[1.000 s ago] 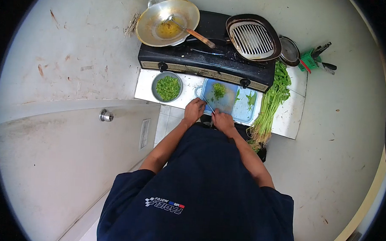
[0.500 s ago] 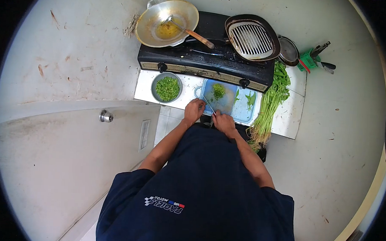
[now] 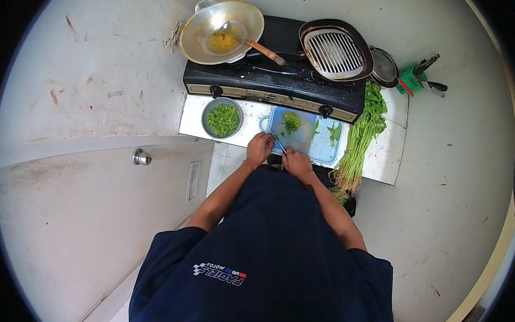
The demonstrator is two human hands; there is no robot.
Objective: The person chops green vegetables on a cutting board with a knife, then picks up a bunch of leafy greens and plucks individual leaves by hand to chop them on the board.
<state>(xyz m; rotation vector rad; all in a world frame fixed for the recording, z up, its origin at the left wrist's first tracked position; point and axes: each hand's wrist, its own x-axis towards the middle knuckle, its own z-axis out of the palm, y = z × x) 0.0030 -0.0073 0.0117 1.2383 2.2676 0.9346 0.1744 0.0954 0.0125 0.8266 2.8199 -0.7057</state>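
left hand (image 3: 259, 148): resting curled at the near left edge of the cutting board (image 3: 321, 151), just beside the knife blade; too small to tell whether it is pinching any stems.
right hand (image 3: 296, 161): sitting at the near edge of the board, fingers wrapped round the handle of the knife (image 3: 277, 142); the blade is pointing up and left toward the left hand.
knife: lying slantwise between the two hands, over the near left part of the board.
chopped pile (image 3: 292, 121): sitting on the far side of the board, apart from the hands.
loose leaves (image 3: 333, 132): lying uncut on the right half of the board.
bowl (image 3: 204, 118): standing left of the board on the counter (image 3: 382, 159), holding plenty of chopped greens (image 3: 223, 119).
bunch of greens (image 3: 360, 142): lying whole along the right of the board, stems hanging over the counter's near edge.
progress: looking partway; a bowlful and a small pile are cut, the long bunch and loose leaves are waiting uncut.
stove (image 3: 271, 82): sitting behind the board, carrying a wok (image 3: 194, 37) with a spatula (image 3: 256, 44) and a grill pan (image 3: 335, 50).
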